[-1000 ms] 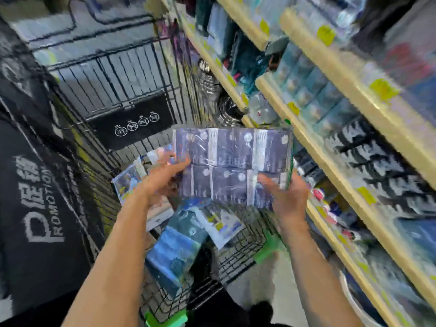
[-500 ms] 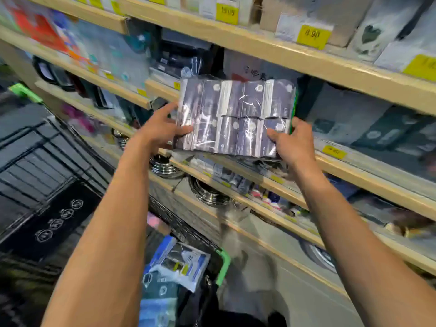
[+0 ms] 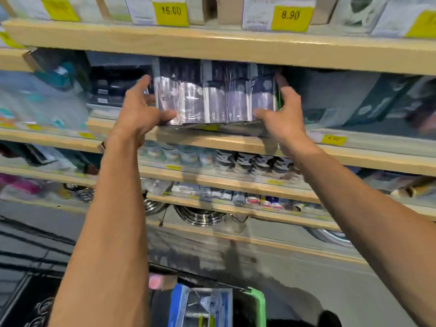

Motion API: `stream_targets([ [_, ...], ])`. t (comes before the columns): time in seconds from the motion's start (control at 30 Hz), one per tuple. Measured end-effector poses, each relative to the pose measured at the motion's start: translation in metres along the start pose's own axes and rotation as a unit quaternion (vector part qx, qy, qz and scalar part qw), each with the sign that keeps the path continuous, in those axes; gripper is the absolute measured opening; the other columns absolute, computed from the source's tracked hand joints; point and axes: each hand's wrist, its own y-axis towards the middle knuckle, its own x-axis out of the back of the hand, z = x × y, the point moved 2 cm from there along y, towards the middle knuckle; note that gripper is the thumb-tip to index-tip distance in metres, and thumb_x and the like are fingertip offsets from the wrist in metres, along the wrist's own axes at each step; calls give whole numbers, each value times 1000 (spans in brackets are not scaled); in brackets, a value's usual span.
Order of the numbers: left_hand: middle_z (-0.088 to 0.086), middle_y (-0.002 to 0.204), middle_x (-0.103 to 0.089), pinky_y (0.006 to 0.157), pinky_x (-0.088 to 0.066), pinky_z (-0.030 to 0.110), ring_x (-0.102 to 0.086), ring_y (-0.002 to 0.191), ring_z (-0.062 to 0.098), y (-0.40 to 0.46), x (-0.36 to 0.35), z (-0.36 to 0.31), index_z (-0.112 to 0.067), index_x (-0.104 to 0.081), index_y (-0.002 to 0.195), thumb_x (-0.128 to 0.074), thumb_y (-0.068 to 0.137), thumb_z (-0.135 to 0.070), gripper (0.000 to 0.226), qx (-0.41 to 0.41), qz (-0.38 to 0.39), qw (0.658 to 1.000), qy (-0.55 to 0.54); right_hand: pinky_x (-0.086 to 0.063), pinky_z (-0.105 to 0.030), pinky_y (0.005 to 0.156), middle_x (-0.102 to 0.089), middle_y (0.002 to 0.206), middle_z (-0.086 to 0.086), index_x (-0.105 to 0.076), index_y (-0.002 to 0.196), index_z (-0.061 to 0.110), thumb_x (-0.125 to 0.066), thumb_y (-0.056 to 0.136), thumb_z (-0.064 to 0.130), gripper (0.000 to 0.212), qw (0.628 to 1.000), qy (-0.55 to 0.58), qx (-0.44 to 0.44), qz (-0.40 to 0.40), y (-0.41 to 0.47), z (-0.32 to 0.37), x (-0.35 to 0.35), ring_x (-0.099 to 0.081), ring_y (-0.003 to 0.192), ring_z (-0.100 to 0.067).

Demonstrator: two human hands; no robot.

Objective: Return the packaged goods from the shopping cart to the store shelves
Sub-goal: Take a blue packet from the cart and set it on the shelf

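My left hand (image 3: 139, 114) and right hand (image 3: 284, 114) clamp the ends of the shrink-wrapped multipack (image 3: 215, 100), thumbs under its front edge, fingers along its sides, so the limp bundle stays flat. Its base seems to rest on the shelf (image 3: 212, 140), though blur hides the contact. More packaged goods (image 3: 200, 305) wait in the cart (image 3: 258, 303) below.

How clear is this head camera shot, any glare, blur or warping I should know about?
Head view: glare streaks the plastic wrap of the multipack held between the left hand and right hand; the goods at both side edges smear with blur, while the yellow price tag reading 8.90 stays legible; the wide lens bows the shelf edge; the cart below sits in shadow.
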Motion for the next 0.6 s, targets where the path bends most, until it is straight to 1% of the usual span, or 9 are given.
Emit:
stream_targets([
  [0.03,3,124,-56,54,-53,12,-60,90,7,7,-2,-3,-14,-31,153,-77,77,7,91,-15,-13,1000,-4,-34,-16,91,-46,112,22,-38,148,15,-72,87,11,70,1000,6,1,-7,2,-1,0,-44,116,-9],
  [0.07,3,122,-57,57,-54,12,-60,90,7,16,-4,-4,-12,-36,149,-77,77,6,85,-27,-28,999,-4,-33,-17,89,-43,108,20,-37,147,15,-71,89,13,67,1000,9,-4,-13,5,-3,-2,-41,112,-8],
  [0.1,2,116,-59,61,-56,14,-60,90,7,23,-7,-7,-11,-40,144,-77,77,6,78,-32,-39,999,-4,-33,-19,89,-43,111,13,-38,144,13,-71,89,17,64,1000,7,-14,-20,8,-6,-4,-41,111,-10],
  [0.17,0,107,-57,76,-58,22,-61,96,13,36,-12,-5,-10,-43,134,-78,77,3,68,-22,-65,998,16,-33,-24,85,-43,114,1,-44,129,9,-72,89,23,50,999,-24,-14,-31,10,-12,-8,-43,108,-16],
  [0.23,3,112,-58,85,-57,28,-60,106,19,47,-19,4,-12,-44,130,-80,76,-1,66,-24,-71,996,42,-33,-25,77,-44,105,-2,-45,107,11,-72,89,26,35,995,-78,-5,-59,14,-19,-14,-42,96,-17],
  [0.3,6,118,-62,93,-55,40,-62,109,23,53,-27,18,-13,-47,128,-83,72,-10,67,-30,-78,993,80,-35,-30,73,-45,97,-2,-42,95,13,-74,88,27,36,987,-132,-2,-95,15,-25,-18,-42,89,-18],
  [0.4,13,116,-65,93,-52,43,-62,108,32,56,-38,31,-8,-55,119,-82,76,-24,54,-41,-130,972,191,-39,-35,75,-55,94,-7,-56,101,9,-76,85,32,34,968,-220,22,-120,17,-28,-22,-52,89,-25],
  [0.5,16,116,-67,91,-48,42,-61,111,34,50,-46,27,-4,-60,116,-75,85,-22,38,-56,-186,934,298,-35,-32,72,-58,87,-6,-61,107,7,-74,87,34,37,955,-270,48,-115,18,-26,-24,-58,88,-28],
  [0.6,16,120,-64,93,-48,43,-60,113,34,49,-48,24,-5,-59,120,-75,87,-20,39,-64,-196,920,332,-34,-28,75,-67,102,-11,-60,121,5,-74,88,26,41,951,-273,60,-131,15,-22,-26,-62,99,-27],
])
